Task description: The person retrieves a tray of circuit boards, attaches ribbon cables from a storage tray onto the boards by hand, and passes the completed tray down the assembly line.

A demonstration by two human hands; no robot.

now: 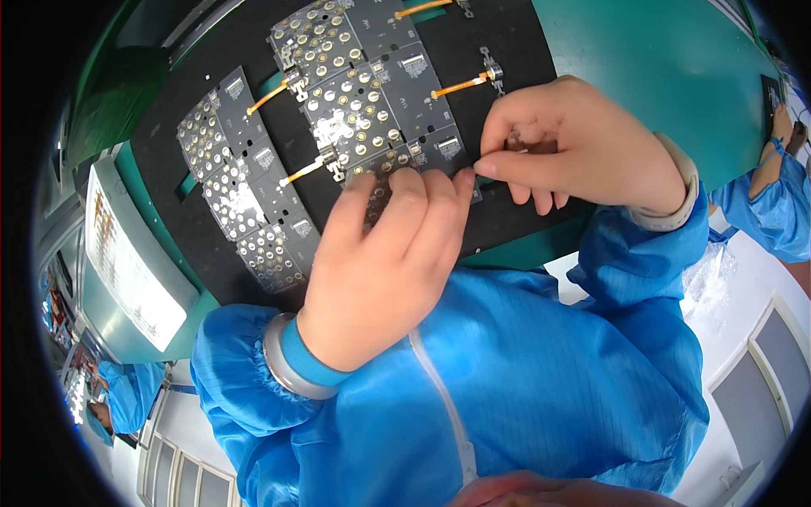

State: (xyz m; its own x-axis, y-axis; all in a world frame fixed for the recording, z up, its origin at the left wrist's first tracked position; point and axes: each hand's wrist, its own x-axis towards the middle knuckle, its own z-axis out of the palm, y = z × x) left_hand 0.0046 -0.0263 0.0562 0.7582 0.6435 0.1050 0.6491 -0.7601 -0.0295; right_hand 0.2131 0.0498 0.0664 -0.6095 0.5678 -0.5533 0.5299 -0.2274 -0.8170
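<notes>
My left hand point(389, 245) lies palm down with its fingers spread over the near end of the middle circuit board point(414, 84), a black strip dotted with round metal contacts. Its fingertips hide that end of the board. Just right of them, my right hand point(574, 144) is closed in a pinch, thumb and finger meeting at the board's right edge, close to the left hand's fingertips. A small brownish, shiny bit shows inside the curled right fingers; what it belongs to is hidden. Above the right hand, an orange flex cable point(460, 88) with a metal connector joins the board's edge.
Left of my hands lies a second circuit board strip point(245, 186), with orange flex cables at its right edge. Both rest on a black mat point(169, 228) over a green table point(634, 59). A lit white sheet point(135, 262) stands far left. Other people in blue point(764, 203) sit at the sides.
</notes>
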